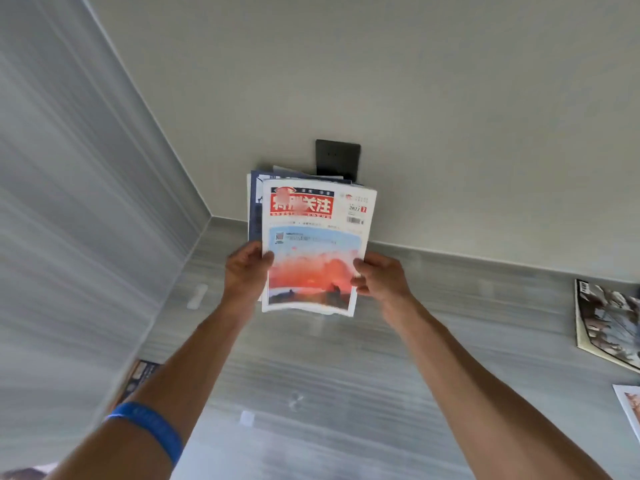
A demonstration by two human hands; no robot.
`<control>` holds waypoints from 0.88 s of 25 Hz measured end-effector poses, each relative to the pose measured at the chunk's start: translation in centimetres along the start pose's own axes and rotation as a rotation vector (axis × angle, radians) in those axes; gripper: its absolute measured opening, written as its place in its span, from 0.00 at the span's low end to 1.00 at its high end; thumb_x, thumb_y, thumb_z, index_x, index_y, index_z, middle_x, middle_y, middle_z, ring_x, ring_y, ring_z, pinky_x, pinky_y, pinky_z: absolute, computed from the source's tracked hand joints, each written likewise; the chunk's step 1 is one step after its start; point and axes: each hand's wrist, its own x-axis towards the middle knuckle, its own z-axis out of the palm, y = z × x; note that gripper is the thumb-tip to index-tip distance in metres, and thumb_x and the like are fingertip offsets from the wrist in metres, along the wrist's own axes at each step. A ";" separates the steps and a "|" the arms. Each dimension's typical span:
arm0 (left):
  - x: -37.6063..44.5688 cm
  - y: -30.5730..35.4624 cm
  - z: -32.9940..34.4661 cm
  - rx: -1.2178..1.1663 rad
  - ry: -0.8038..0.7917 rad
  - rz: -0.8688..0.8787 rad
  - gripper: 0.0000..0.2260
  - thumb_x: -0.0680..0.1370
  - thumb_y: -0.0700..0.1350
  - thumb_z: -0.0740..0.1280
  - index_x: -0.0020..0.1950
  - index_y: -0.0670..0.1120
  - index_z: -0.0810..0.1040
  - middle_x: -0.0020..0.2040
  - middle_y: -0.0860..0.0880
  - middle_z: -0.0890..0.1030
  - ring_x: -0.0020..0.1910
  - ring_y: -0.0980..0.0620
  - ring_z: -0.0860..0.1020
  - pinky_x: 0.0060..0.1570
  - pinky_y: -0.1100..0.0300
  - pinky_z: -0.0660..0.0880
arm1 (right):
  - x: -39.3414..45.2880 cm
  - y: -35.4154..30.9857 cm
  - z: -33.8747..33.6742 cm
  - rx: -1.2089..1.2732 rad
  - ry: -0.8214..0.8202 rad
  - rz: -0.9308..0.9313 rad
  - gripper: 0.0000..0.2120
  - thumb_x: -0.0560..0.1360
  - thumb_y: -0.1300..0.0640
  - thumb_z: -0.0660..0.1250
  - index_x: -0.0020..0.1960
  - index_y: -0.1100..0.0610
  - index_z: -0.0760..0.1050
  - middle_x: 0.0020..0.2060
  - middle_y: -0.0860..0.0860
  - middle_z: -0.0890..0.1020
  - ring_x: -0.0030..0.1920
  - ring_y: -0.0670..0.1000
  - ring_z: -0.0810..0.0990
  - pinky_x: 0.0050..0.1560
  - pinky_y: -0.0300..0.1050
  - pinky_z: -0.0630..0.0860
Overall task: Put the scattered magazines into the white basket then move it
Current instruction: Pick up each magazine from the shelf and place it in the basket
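Reading 关注 in white on a red banner, the top magazine (313, 247) of a stack mid-frame is pinched by left hand (244, 270) and right hand (379, 275), fingers curled round its edges

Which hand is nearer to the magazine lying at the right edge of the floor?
Right. The right hand grips the held stack's right side, toward that magazine; the left hand grips the far side.
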 end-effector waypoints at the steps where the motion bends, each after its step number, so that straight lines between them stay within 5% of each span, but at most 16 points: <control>1: 1.5 0.9 -0.4 0.031 0.051 0.013 0.10 0.76 0.34 0.66 0.44 0.48 0.82 0.47 0.45 0.84 0.42 0.47 0.82 0.37 0.61 0.80 | 0.8 -1.2 1.0 0.010 -0.003 -0.026 0.07 0.76 0.63 0.65 0.48 0.56 0.81 0.38 0.54 0.83 0.36 0.52 0.80 0.45 0.52 0.79; 4: 4.7 2.0 -1.1 0.113 0.141 0.066 0.10 0.77 0.38 0.65 0.51 0.48 0.84 0.49 0.50 0.85 0.45 0.52 0.83 0.41 0.63 0.78 | 2.8 -3.1 3.1 -0.014 -0.004 -0.089 0.08 0.77 0.62 0.63 0.46 0.56 0.80 0.43 0.59 0.84 0.40 0.52 0.80 0.54 0.59 0.79; 8: 7.1 0.2 -1.7 0.176 0.159 0.013 0.09 0.77 0.40 0.65 0.54 0.48 0.82 0.53 0.48 0.84 0.52 0.47 0.82 0.53 0.55 0.78 | 4.2 -2.1 4.7 -0.067 -0.110 -0.057 0.07 0.78 0.61 0.62 0.48 0.50 0.76 0.46 0.52 0.82 0.46 0.53 0.80 0.61 0.61 0.76; 11: 6.5 -1.7 -1.8 0.353 0.108 -0.100 0.23 0.77 0.44 0.65 0.72 0.47 0.70 0.70 0.44 0.74 0.67 0.43 0.74 0.67 0.49 0.71 | 4.2 0.4 4.6 -0.161 -0.152 -0.044 0.12 0.73 0.64 0.64 0.53 0.51 0.76 0.55 0.52 0.83 0.52 0.54 0.80 0.59 0.57 0.76; 13: 4.5 -2.9 -0.9 0.471 0.071 0.048 0.26 0.75 0.42 0.64 0.73 0.49 0.68 0.71 0.45 0.73 0.68 0.44 0.73 0.68 0.48 0.71 | 3.8 2.0 3.5 -0.165 -0.133 0.008 0.15 0.72 0.64 0.65 0.58 0.53 0.75 0.56 0.51 0.82 0.53 0.53 0.80 0.57 0.53 0.76; 17: -1.1 -5.9 4.1 0.546 -0.134 0.352 0.26 0.76 0.41 0.64 0.74 0.45 0.66 0.72 0.45 0.71 0.70 0.45 0.70 0.69 0.46 0.70 | 2.3 6.3 -1.1 -0.105 -0.095 0.112 0.16 0.75 0.61 0.68 0.62 0.56 0.73 0.56 0.49 0.78 0.58 0.52 0.77 0.63 0.53 0.74; 22: -8.6 -8.9 13.9 0.724 -0.505 0.399 0.30 0.77 0.41 0.65 0.78 0.49 0.59 0.77 0.47 0.64 0.76 0.49 0.62 0.74 0.57 0.59 | -0.6 13.2 -10.8 -0.116 0.061 0.190 0.21 0.75 0.59 0.67 0.68 0.57 0.71 0.66 0.56 0.76 0.64 0.55 0.76 0.65 0.55 0.73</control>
